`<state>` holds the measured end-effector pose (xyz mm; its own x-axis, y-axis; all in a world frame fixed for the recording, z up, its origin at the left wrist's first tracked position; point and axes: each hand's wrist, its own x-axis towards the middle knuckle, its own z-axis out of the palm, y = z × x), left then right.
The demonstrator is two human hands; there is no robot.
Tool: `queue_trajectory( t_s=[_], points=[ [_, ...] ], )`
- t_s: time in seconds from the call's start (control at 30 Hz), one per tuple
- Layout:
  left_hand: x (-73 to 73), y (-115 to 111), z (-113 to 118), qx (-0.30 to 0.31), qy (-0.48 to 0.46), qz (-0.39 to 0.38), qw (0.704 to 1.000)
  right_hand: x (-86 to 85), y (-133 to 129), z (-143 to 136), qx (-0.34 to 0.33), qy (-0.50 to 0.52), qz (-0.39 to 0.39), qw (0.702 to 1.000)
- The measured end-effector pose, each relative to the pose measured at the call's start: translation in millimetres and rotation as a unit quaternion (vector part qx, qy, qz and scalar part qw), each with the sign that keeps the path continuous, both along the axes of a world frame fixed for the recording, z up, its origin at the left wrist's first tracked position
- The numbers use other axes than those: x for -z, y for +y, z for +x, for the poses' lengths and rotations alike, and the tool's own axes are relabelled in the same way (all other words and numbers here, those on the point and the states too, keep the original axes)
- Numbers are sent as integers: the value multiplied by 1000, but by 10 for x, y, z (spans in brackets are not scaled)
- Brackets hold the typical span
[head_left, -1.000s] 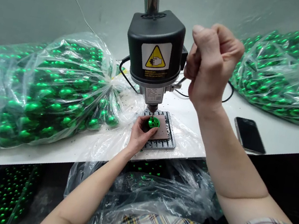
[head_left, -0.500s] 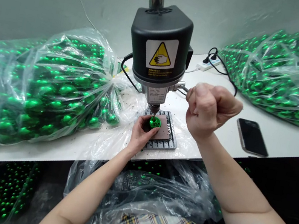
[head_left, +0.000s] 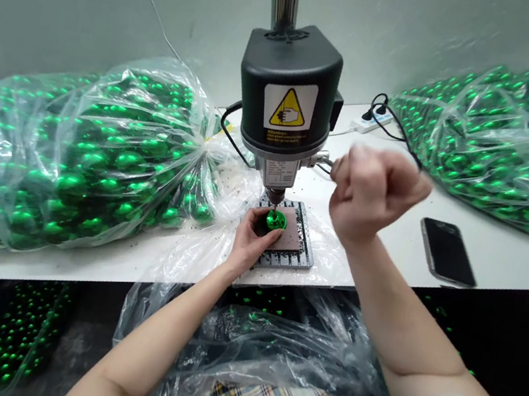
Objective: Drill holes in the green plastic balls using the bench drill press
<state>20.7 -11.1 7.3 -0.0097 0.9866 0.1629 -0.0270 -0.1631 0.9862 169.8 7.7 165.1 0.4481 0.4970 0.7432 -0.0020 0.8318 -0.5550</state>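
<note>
- The right hand [head_left: 371, 192] has come down from beside the black motor housing [head_left: 285, 103] a second ago to below it, level with the lever [head_left: 325, 161]; the power strip [head_left: 373, 122], then hidden behind that hand, now shows.
- The right hand is balled into a fist around the far end of the lever, which it hides; the hand is slightly blurred.
- The left hand [head_left: 252, 240] pinches the shiny green ball [head_left: 277, 221] between thumb and fingers, as before.
- The green ball rests on the pinkish board [head_left: 293, 233], directly under the drill chuck [head_left: 276, 195]. The bit reaches the ball's top; how deep it goes, I cannot tell.
- The board lies on the slotted metal base [head_left: 304, 257], which is scattered with dark specks.
- On the desk [head_left: 512, 263], a clear bag of green balls [head_left: 78, 160] lies to the left and a second bag [head_left: 500, 149] to the right.
- A dark phone [head_left: 448, 251] lies near the desk's front edge, right of the right forearm's wrist.
</note>
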Motion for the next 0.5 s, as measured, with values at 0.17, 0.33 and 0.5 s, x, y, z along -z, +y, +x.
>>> queue_trajectory(
  t_s=[0.17, 0.33, 0.5],
  points=[
    [-287, -279, -129, -30, 109, 28, 993, -628, 355, -13, -123, 25, -89, 988],
    [-614, -980, -549, 328, 505, 21, 798, -654, 531, 17, -143, 16, -117, 983],
    [-768, -895, -804, 423, 526, -29, 737, -603, 508, -19, -128, 33, -97, 986]
  ],
)
